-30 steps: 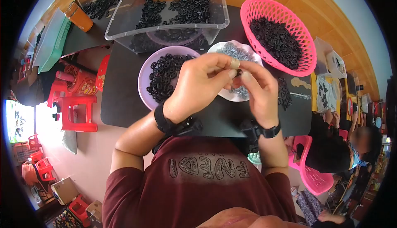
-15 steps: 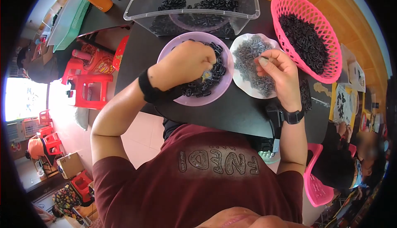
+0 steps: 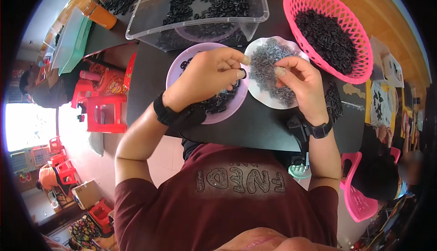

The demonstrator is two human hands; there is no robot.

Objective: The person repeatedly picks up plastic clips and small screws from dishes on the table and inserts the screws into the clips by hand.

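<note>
My left hand [image 3: 205,73] is above the right side of the purple bowl [image 3: 172,76], closed in a pinch. A small black plastic piece [image 3: 244,73] shows at its thumb tip. Many similar black loop-shaped pieces [image 3: 216,103] lie in the bowl under the hand. Over the right side of a white scalloped dish [image 3: 268,104] is my right hand [image 3: 301,80], thumb and forefinger pressed together. What they pinch is too small to make out. Thin grey metal-looking pieces [image 3: 268,60] heap in the dish.
A clear plastic bin [image 3: 195,21] of black pieces stands behind the bowl. At right is a pink basket [image 3: 359,28] of black pieces, with a loose pile [image 3: 333,103] below it. A black clamp-like stand [image 3: 300,133] is at the table edge. Other people sit nearby.
My left hand has come up from the pieces in the bowl and moved right with a black piece. My right hand stays pinched over the dish. The whole view has shifted slightly.
</note>
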